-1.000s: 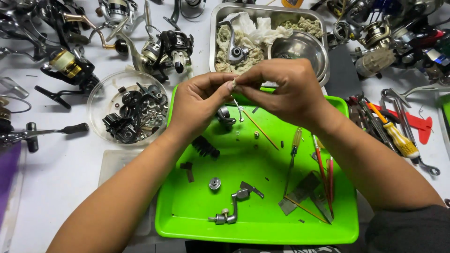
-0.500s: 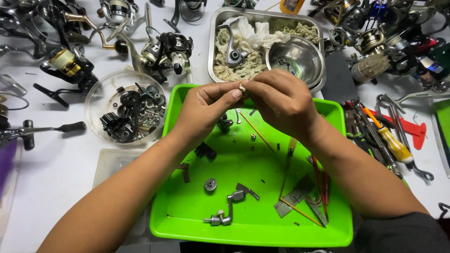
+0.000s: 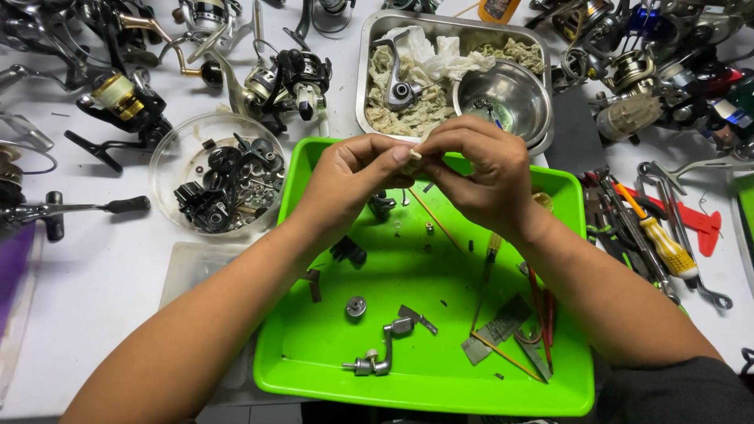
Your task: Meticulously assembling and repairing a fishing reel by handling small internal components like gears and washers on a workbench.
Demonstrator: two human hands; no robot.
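Left hand [image 3: 349, 180] and right hand [image 3: 481, 174] meet above the bright green plastic tray's [image 3: 440, 377] far edge, fingertips together pinching a small pale part [image 3: 414, 156].

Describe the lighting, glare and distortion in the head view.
Head view: bright, even overhead light, with only soft shadows under the hands on the green tray; glare on the steel bowl; wide-angle bending toward the edges; the small part pinched between left hand and right hand is too tiny to resolve.
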